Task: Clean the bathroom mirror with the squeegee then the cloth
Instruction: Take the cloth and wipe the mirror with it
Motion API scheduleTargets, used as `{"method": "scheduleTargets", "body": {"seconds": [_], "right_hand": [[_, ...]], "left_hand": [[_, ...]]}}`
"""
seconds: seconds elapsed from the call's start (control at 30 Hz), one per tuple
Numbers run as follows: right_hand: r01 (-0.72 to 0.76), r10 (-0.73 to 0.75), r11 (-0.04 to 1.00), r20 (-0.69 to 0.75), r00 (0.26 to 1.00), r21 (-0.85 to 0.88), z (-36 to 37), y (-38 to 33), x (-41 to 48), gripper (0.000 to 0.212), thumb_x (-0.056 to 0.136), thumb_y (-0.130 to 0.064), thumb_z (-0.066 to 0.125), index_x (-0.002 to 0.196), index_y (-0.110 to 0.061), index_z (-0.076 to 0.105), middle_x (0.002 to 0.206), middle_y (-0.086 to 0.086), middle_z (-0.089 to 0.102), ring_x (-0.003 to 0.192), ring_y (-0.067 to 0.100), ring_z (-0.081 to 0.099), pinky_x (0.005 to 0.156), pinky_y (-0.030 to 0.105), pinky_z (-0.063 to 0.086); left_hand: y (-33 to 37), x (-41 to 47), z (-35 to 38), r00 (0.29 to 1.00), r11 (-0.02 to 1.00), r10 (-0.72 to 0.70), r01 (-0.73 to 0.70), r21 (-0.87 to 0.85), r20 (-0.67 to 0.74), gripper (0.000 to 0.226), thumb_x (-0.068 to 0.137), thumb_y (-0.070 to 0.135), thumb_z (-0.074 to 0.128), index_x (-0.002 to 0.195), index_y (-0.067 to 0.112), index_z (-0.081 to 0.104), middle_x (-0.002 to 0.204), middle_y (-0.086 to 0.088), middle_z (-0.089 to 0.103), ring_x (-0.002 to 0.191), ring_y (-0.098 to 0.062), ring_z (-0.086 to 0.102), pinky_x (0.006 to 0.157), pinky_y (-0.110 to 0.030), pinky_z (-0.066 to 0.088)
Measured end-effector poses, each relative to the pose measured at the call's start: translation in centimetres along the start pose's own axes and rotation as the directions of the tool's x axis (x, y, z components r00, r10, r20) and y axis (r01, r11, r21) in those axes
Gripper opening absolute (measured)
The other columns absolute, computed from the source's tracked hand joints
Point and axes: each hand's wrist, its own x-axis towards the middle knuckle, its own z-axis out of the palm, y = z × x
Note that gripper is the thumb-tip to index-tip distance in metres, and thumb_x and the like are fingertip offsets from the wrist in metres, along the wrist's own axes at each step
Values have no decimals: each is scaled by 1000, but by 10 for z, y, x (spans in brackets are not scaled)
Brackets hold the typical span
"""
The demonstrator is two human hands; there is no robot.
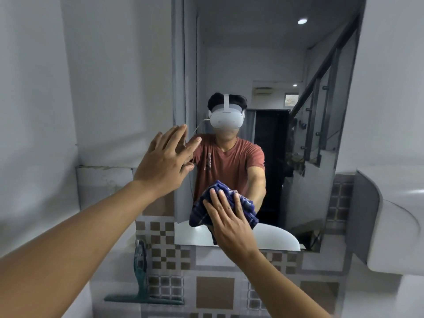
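Cloth (223, 208), dark blue check, bunched under my right hand (229, 222), fingers spread flat, pressing it on lower part of mirror (263, 65) so whole palm drives wipe. My left hand (168, 160) open, fingers together, flat against mirror's left edge, likely to steady me while I lean in. Squeegee (142, 283) parked below on tiled counter (215, 292), blade down, handle up against wall, apart from both hands: judging squeegee stage finished, cloth stage underway. Sink (394, 226) at right; can't see inside it.
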Motion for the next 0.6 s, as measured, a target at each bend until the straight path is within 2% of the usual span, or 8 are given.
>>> {"method": "scheduleTargets", "body": {"seconds": [0.13, 0.27, 0.47, 0.6], "right_hand": [[110, -110, 994, 48, 993, 3, 7, -24, 16, 58, 97, -21, 39, 153, -9, 33, 164, 13, 26, 153, 29, 18, 120, 58, 17], [226, -225, 974, 84, 971, -7, 17, -41, 16, 54, 98, -21, 34, 151, -11, 41, 161, 10, 33, 151, 27, 26, 120, 58, 22], [266, -255, 962, 153, 955, -57, 22, -34, -12, 56, 99, -23, 37, 154, -12, 35, 163, 10, 30, 152, 27, 23, 120, 55, 15], [227, -217, 971, 135, 967, -68, 13, -10, -31, 59, 97, -21, 36, 155, -13, 33, 163, 10, 30, 151, 27, 26, 119, 55, 17]], "left_hand": [[0, 0, 2, 1000, 1000, -12, 12, -16, -2, 74, 93, 40, 63, 158, 26, 31, 164, -20, 24, 151, -37, 24, 118, -60, 30], [1, -1, 3, 1000, 999, -18, 18, -36, 5, 74, 93, 39, 64, 158, 26, 31, 164, -19, 22, 152, -37, 23, 119, -61, 29], [4, -6, 4, 1000, 999, -11, 11, -37, -17, 77, 92, 42, 64, 158, 26, 30, 169, -20, 6, 153, -40, 20, 122, -61, 22], [9, -18, 15, 1000, 999, -15, 15, -41, -1, 79, 93, 43, 62, 160, 26, 24, 169, -21, 6, 154, -39, 17, 122, -61, 23]]}}
